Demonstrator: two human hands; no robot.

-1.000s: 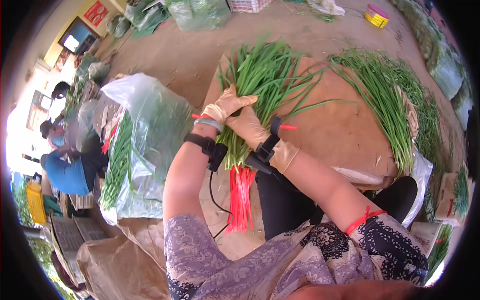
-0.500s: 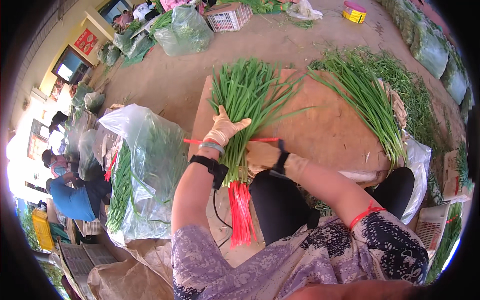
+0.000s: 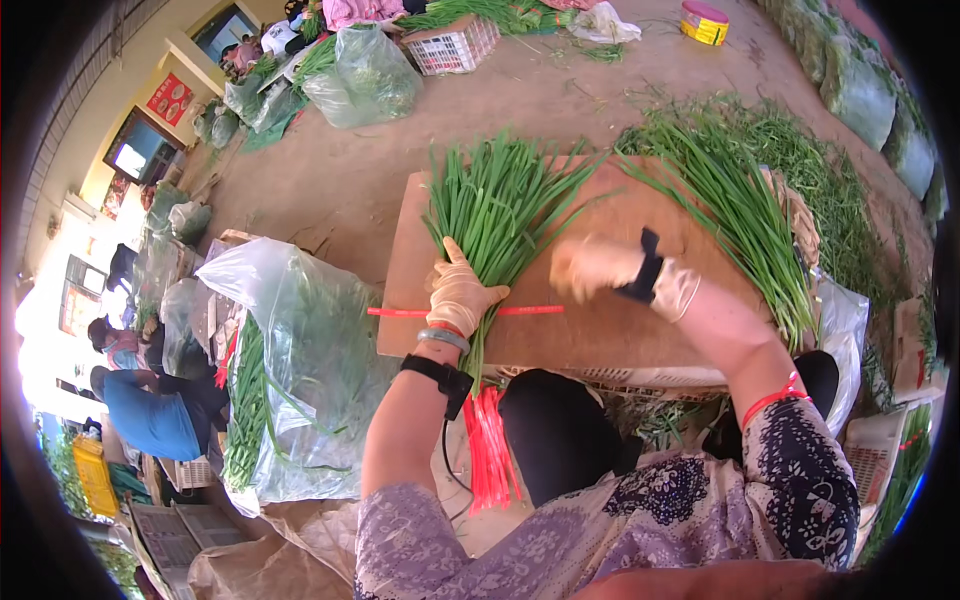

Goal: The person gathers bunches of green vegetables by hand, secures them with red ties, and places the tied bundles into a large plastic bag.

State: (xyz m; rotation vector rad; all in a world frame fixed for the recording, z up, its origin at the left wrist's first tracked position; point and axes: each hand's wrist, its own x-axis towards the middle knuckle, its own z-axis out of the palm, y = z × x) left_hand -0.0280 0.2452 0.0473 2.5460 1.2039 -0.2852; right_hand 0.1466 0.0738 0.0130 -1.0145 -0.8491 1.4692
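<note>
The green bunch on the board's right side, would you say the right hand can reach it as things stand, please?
Probably yes: between the right hand and the green bunch only the brown board shows, with nothing visible blocking the way.

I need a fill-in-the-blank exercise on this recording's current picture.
The person's gloved ____ hand rests on a loose bunch of long green leaves.
A thin plastic strip, coloured ____, shows on both sides of that bunch.
A second green bunch lies toward the ____ side of the flat brown board.

Missing words: left; red; right.
</note>
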